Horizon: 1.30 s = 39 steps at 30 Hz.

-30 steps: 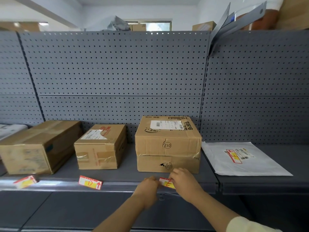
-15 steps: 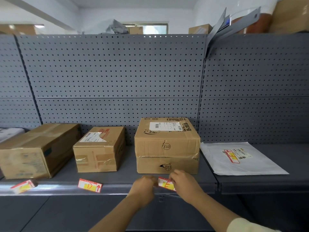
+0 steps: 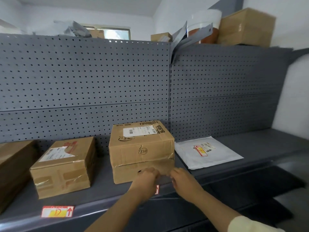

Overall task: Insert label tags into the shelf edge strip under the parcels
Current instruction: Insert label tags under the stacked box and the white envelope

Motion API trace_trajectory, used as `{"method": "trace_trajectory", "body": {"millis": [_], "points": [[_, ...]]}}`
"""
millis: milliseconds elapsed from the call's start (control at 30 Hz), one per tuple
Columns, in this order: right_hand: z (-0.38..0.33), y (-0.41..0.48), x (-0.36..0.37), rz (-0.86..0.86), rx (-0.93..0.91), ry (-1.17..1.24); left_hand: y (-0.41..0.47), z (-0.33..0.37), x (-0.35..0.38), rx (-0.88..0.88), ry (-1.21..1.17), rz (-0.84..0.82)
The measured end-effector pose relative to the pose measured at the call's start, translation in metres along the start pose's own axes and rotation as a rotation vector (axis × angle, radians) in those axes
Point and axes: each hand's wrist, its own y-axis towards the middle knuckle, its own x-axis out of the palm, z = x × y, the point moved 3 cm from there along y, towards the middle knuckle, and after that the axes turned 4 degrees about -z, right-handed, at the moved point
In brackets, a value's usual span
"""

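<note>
The tall brown cardboard box [image 3: 133, 148] bore a circled, handwritten "013" on its front. The red-and-yellow paper label tag [image 3: 57, 211] in the grey shelf edge strip [image 3: 87, 209] showed a red up-arrow. Its scrawl and the shipping labels' print were unreadable.

**A:** What carries it all?

**B:** A grey metal shelf [image 3: 107, 186] with a perforated back panel [image 3: 83, 81]. It comes in two sections.

**A:** And on the left section?

**B:** At the far left is a big brown box [image 3: 13, 168], cut off by the frame. Near it is a smaller taped box [image 3: 65, 166] with a torn label. Then comes a bottom box [image 3: 127, 177] with a box marked 013 [image 3: 142, 148] stacked on it.

**A:** The right section?

**B:** A white mailer bag [image 3: 207, 153] lies flat just beside the stack.

**A:** The front edge?

**B:** The edge strip [image 3: 103, 204] has a red-and-yellow tag [image 3: 57, 211] below the smaller box. A sliver of a second tag [image 3: 156, 189] shows below the stack, mostly hidden.
</note>
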Motion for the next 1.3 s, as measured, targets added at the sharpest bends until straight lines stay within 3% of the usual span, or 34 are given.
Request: {"method": "trace_trajectory", "body": {"millis": [100, 267, 467, 600, 933, 1133, 1300], "points": [[0.026, -0.017, -0.020, 0.000, 0.076, -0.067, 0.019, 0.020, 0.004, 0.033, -0.054, -0.025], [0.073, -0.053, -0.055, -0.013, 0.282, -0.130, 0.047, 0.076, 0.008, 0.158, 0.100, -0.006], [0.127, -0.070, -0.074, -0.067, 0.413, -0.211, 0.094, 0.126, 0.029, 0.200, -0.049, -0.164], [0.168, -0.052, -0.075, -0.151, 0.359, -0.303, 0.131, 0.144, 0.043, 0.209, 0.022, -0.145], [0.259, 0.048, -0.075, -0.253, 0.164, -0.417, 0.224, 0.135, 0.053, 0.021, -0.046, -0.158], [0.271, 0.092, -0.058, -0.310, 0.018, -0.464, 0.244, 0.102, 0.067, -0.074, -0.002, -0.216], [0.264, 0.129, -0.040, -0.324, -0.150, -0.479, 0.267, 0.110, 0.075, -0.030, 0.030, -0.168]]}}
